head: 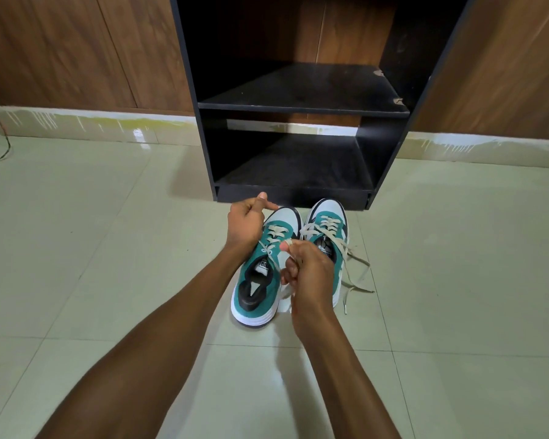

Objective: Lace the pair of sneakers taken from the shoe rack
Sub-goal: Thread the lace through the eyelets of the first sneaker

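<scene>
1. Teal-and-white sneakers sit side by side on the floor tile (108, 248), toes toward the rack (292, 191), and both hands are over the left shoe (260, 280).
2. Left hand (246, 224) is curled shut just beyond that shoe's toe end, thumb on top. It looks to be pinching one lace end, which runs back from it to a crossing above the tongue.
3. Right hand (305, 270) is closed nearer the person, between the two shoes, thumb and fingers pinching the other lace end (290, 245) just past its thumb tip.
4. My read: the strands are crossed and this is the tightening pull on the first knot. Best done by drawing both hands apart evenly, so the crossing seats flat on the tongue rather than twisting to one side.
5. Keeping the pinches close to the crossing should give better control; the ends are flat and soft and may slip through a loose grip.
6. Right shoe (328, 236), just beyond the right hand, is laced up the eyelets, but its laces (357, 270) trail loose on the tile, untied. Mind they don't get caught up in the pull.
7. Roughly halfway, I'd say: one shoe being tied, one waiting.
</scene>
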